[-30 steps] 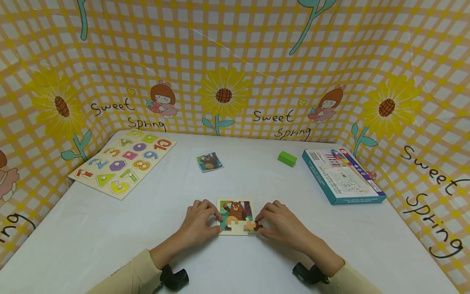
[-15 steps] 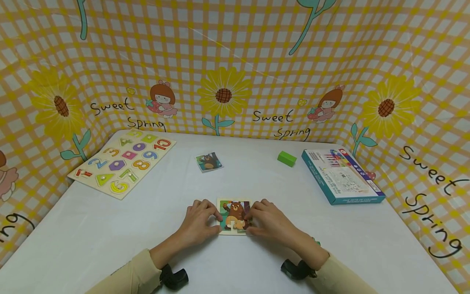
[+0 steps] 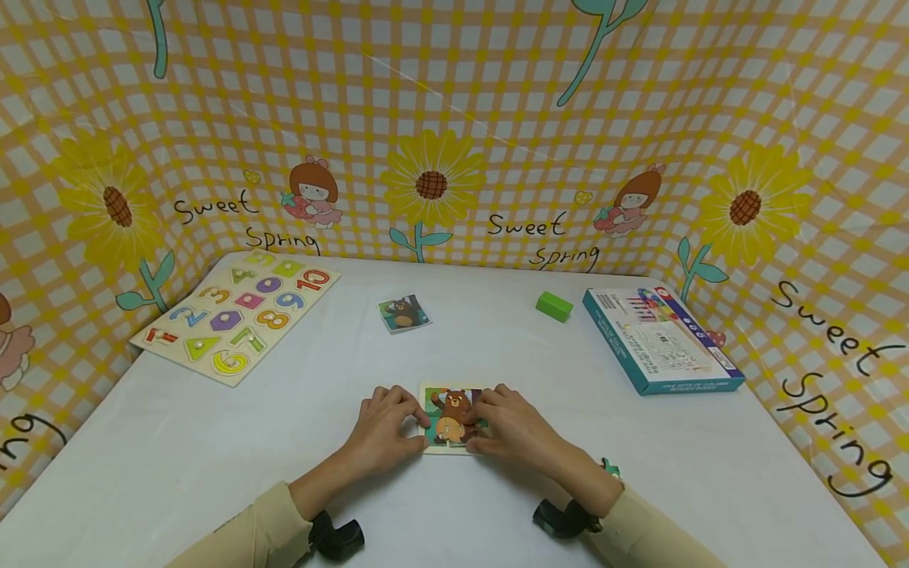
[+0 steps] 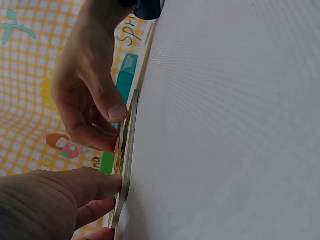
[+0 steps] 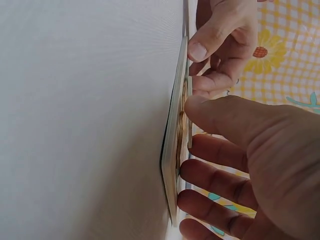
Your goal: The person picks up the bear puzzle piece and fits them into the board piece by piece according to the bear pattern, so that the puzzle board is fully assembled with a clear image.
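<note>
A small wooden jigsaw puzzle [image 3: 435, 452] with a brown bear picture lies flat near the front of the table. My left hand [image 3: 387, 426] holds its left side, thumb by the lower corner and a finger higher up. Over the lower right part, my right hand [image 3: 521, 426] pinches a puzzle piece [image 5: 190, 131] between thumb and fingers. That piece sits slightly raised above the board in the right wrist view, close to the other pieces. In the head view, the right fingers cover part of the piece and the puzzle's right side.
Behind the puzzle lies a square bear picture card [image 3: 404, 313]. A wooden number-and-shape board [image 3: 230, 322] is at the back left. Toward the back right are a green block [image 3: 554, 306] and a teal-edged box [image 3: 663, 341]. A checked cloth [image 3: 433, 95] rises around the table.
My right hand has moved left with the puzzle piece, from the puzzle's right edge to over its lower right part, narrowing the gap at the bottom. The left hand has stayed put.
</note>
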